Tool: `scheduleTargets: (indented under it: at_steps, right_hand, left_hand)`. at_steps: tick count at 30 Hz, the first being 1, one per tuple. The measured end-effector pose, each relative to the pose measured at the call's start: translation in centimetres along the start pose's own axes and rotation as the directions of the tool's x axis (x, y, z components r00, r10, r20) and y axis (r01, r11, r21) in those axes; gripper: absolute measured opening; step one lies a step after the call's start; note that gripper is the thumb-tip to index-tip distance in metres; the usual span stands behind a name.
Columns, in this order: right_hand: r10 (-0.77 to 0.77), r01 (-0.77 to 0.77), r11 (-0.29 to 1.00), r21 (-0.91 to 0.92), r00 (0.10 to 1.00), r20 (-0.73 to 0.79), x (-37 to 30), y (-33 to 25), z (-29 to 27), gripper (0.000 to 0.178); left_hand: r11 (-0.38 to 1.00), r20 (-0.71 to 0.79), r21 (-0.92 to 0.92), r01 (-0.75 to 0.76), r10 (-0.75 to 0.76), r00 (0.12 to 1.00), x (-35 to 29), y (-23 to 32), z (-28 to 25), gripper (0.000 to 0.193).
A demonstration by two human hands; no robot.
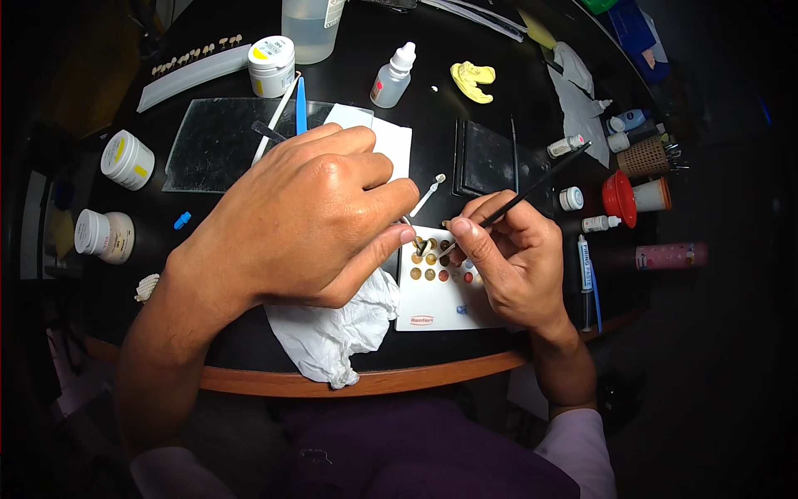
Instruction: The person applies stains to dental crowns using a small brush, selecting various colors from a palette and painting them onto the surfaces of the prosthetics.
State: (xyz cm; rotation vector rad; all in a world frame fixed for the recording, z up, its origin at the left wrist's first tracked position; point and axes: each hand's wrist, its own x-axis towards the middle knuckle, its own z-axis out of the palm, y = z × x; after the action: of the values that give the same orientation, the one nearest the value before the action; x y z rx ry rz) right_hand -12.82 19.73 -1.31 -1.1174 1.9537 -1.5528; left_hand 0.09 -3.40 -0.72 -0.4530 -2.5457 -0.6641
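My left hand is closed, its thumb and forefinger pinching a thin metal tool whose kind I cannot make out. The tool's dark tip hangs over a white palette with rows of brown, tan and reddish wells. Most of the tool is hidden by the hand. Between the fingers of my right hand is a slim black-handled brush. Its handle slants up to the right, and its tip points at the palette's wells, close to the metal tool. A crumpled white tissue lies below my left hand, beside the palette.
Behind my hands lie a glass slab, a small white scoop and a black case. A dropper bottle, a yellow dental cast and white jars stand around. A red cup and a syringe are right.
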Motion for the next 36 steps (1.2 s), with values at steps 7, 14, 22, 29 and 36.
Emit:
scheduleTargets:
  at_steps: [7,14,22,29,36]
  right_hand:
    - [-0.015,0.015,1.0,-0.007,1.0,-0.004,0.08,-0.17,0.16,0.013]
    - [-0.017,0.016,0.999,-0.045,1.0,-0.005,0.07,-0.12,-0.06,0.013]
    - [-0.014,0.014,1.0,-0.025,1.0,-0.013,-0.09,0.0,0.09,0.013]
    - [-0.054,0.054,0.997,-0.049,0.999,-0.002,0.01,0.02,-0.09,0.012]
    - [-0.008,0.012,0.998,-0.068,0.998,0.062,0.04,-0.1,-0.69,0.009]
  left_hand:
    - [1.0,0.001,0.007,-0.005,0.005,1.0,-0.1,0.0,-0.04,0.016]
    - [1.0,0.003,0.015,-0.011,0.011,1.0,-0.03,-0.03,0.01,0.016]
    - [1.0,0.012,0.025,-0.01,0.01,1.0,-0.19,0.04,0.0,0.016]
    - [0.999,0.013,0.032,-0.008,0.008,1.0,-0.17,0.11,-0.11,0.017]
    - [0.999,0.025,0.037,-0.009,0.008,1.0,0.02,-0.08,-0.08,0.017]
